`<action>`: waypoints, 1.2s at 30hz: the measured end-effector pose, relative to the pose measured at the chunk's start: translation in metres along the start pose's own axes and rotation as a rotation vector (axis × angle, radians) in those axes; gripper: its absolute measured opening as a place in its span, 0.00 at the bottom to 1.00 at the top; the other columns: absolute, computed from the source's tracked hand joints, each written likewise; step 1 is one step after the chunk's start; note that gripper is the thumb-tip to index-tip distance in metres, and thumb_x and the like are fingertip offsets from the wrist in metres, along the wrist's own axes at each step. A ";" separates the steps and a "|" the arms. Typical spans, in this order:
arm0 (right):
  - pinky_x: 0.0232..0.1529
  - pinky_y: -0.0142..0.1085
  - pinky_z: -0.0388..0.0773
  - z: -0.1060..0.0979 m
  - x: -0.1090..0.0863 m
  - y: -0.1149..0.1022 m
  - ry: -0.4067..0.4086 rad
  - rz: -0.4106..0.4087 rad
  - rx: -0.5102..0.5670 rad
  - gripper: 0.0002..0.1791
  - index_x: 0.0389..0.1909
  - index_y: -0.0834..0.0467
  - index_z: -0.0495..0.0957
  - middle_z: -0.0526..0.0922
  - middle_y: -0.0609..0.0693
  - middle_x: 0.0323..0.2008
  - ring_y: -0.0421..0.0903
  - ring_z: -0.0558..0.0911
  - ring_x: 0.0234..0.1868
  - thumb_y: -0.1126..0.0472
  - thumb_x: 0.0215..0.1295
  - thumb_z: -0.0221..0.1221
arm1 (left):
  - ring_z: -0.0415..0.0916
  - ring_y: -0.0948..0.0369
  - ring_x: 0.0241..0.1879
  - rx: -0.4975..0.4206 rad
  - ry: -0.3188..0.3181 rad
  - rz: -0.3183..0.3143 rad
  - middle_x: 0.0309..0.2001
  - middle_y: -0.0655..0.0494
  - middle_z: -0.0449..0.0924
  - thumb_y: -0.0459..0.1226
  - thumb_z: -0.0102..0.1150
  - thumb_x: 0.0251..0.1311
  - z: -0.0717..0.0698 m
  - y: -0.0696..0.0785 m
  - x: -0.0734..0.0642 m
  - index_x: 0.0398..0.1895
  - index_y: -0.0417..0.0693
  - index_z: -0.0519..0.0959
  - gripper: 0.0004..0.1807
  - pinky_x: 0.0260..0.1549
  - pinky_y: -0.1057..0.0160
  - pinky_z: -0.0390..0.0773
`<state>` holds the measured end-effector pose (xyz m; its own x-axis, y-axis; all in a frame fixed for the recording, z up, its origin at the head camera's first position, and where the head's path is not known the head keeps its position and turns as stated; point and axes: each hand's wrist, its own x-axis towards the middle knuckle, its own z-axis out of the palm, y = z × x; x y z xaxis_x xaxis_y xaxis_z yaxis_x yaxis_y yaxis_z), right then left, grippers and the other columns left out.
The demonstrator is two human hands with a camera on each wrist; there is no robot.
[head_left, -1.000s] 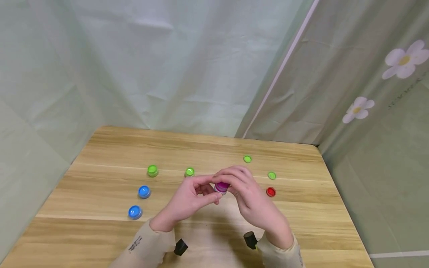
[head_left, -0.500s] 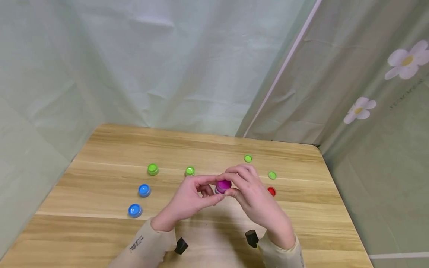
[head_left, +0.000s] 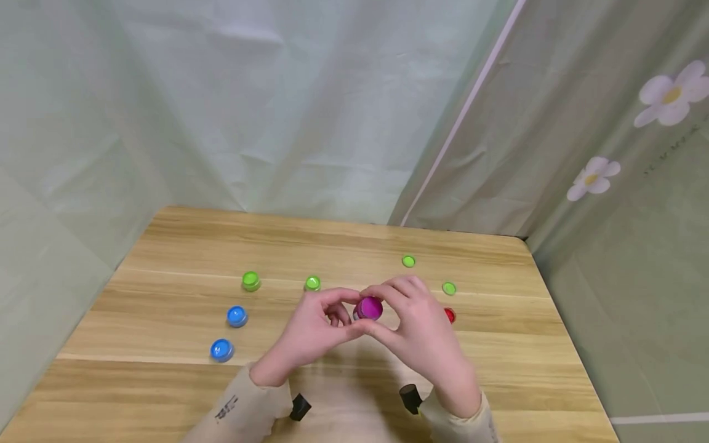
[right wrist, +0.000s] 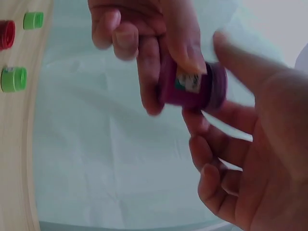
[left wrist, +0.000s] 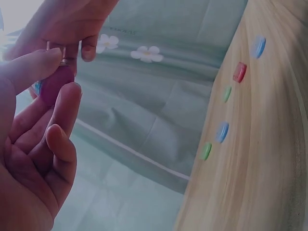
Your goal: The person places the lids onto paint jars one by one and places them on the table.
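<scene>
A small purple jar (right wrist: 187,91) with a label is held above the table between both hands. My left hand (head_left: 310,329) pinches its body between thumb and fingers, as the left wrist view also shows. Its dark purple lid (right wrist: 218,86) is on the end towards my right hand (head_left: 423,329), whose curled fingers lie around it. In the right wrist view the right thumb (right wrist: 240,60) is blurred and appears slightly apart from the lid. From the head view, the purple round top is tilted towards me, and the two thumb tips meet below it.
Two green jars (head_left: 251,281) and two blue jars (head_left: 222,350) stand on the wooden table (head_left: 183,246) to the left. Two green discs (head_left: 408,261) lie at the back right. A red jar (head_left: 450,315) is partly hidden by the right hand. Curtains (head_left: 310,111) hang behind.
The purple jar has tilted so its round top faces the head camera more. My right hand has shifted around it, its thumb moving left to the left thumb. The left hand has barely moved.
</scene>
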<state>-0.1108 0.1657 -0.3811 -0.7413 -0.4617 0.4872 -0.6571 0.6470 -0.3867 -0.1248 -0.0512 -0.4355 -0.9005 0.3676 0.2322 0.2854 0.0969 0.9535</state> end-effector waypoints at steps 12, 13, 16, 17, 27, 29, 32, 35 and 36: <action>0.44 0.39 0.81 0.004 0.000 -0.008 0.107 0.036 -0.048 0.19 0.46 0.53 0.90 0.86 0.43 0.41 0.46 0.82 0.47 0.48 0.58 0.80 | 0.79 0.61 0.23 0.023 0.047 -0.015 0.25 0.62 0.85 0.39 0.82 0.59 0.002 0.000 0.000 0.55 0.51 0.90 0.20 0.19 0.68 0.72; 0.44 0.39 0.80 0.003 0.000 -0.008 0.094 0.014 -0.054 0.19 0.48 0.53 0.90 0.85 0.44 0.43 0.46 0.81 0.47 0.50 0.59 0.80 | 0.78 0.61 0.22 0.021 0.046 -0.020 0.25 0.61 0.85 0.40 0.81 0.60 0.002 0.000 0.000 0.56 0.52 0.90 0.20 0.18 0.68 0.71; 0.47 0.40 0.80 0.003 0.001 -0.008 0.063 -0.051 -0.055 0.17 0.51 0.54 0.89 0.84 0.47 0.48 0.49 0.80 0.49 0.59 0.62 0.78 | 0.78 0.59 0.21 0.017 0.038 -0.023 0.24 0.57 0.85 0.42 0.80 0.62 0.001 -0.001 0.000 0.58 0.55 0.89 0.20 0.16 0.69 0.68; 0.49 0.41 0.80 0.002 0.001 -0.008 0.054 -0.070 -0.048 0.17 0.53 0.55 0.89 0.84 0.47 0.50 0.49 0.80 0.50 0.62 0.63 0.77 | 0.79 0.58 0.20 0.012 0.031 -0.020 0.24 0.57 0.85 0.42 0.79 0.63 0.001 -0.001 0.000 0.58 0.55 0.89 0.20 0.16 0.69 0.67; 0.64 0.42 0.76 0.000 0.002 -0.007 -0.032 -0.181 -0.017 0.35 0.58 0.54 0.86 0.83 0.46 0.59 0.51 0.79 0.60 0.87 0.60 0.49 | 0.84 0.55 0.23 -0.020 -0.044 -0.011 0.28 0.60 0.86 0.37 0.72 0.70 0.000 -0.001 -0.001 0.67 0.52 0.84 0.23 0.17 0.67 0.70; 0.65 0.43 0.75 0.000 0.002 -0.007 -0.040 -0.186 -0.019 0.36 0.60 0.54 0.85 0.82 0.46 0.59 0.51 0.79 0.61 0.87 0.60 0.49 | 0.83 0.53 0.23 -0.026 -0.050 -0.003 0.29 0.60 0.87 0.36 0.71 0.70 0.001 -0.001 -0.001 0.66 0.52 0.84 0.22 0.17 0.67 0.70; 0.65 0.43 0.76 -0.001 0.002 -0.007 -0.043 -0.174 -0.020 0.32 0.63 0.53 0.84 0.82 0.46 0.59 0.51 0.78 0.62 0.84 0.65 0.54 | 0.83 0.50 0.24 -0.037 -0.053 0.003 0.34 0.60 0.88 0.36 0.71 0.71 0.000 -0.001 -0.001 0.64 0.53 0.85 0.20 0.17 0.66 0.70; 0.63 0.43 0.77 -0.002 0.001 -0.008 -0.048 -0.153 -0.019 0.26 0.63 0.53 0.84 0.81 0.47 0.59 0.51 0.78 0.61 0.78 0.70 0.61 | 0.83 0.51 0.24 -0.035 -0.052 -0.005 0.34 0.61 0.88 0.38 0.71 0.71 -0.001 -0.001 0.000 0.63 0.55 0.86 0.19 0.18 0.66 0.70; 0.62 0.43 0.77 -0.002 0.001 -0.008 -0.052 -0.147 -0.018 0.24 0.63 0.53 0.84 0.81 0.46 0.59 0.51 0.78 0.61 0.76 0.71 0.62 | 0.83 0.52 0.24 -0.032 -0.052 -0.009 0.33 0.60 0.88 0.39 0.71 0.71 -0.001 -0.001 0.000 0.63 0.55 0.86 0.18 0.18 0.66 0.69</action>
<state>-0.1061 0.1615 -0.3759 -0.6439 -0.5823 0.4964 -0.7566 0.5809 -0.3000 -0.1251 -0.0522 -0.4368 -0.8846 0.4145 0.2139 0.2658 0.0713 0.9614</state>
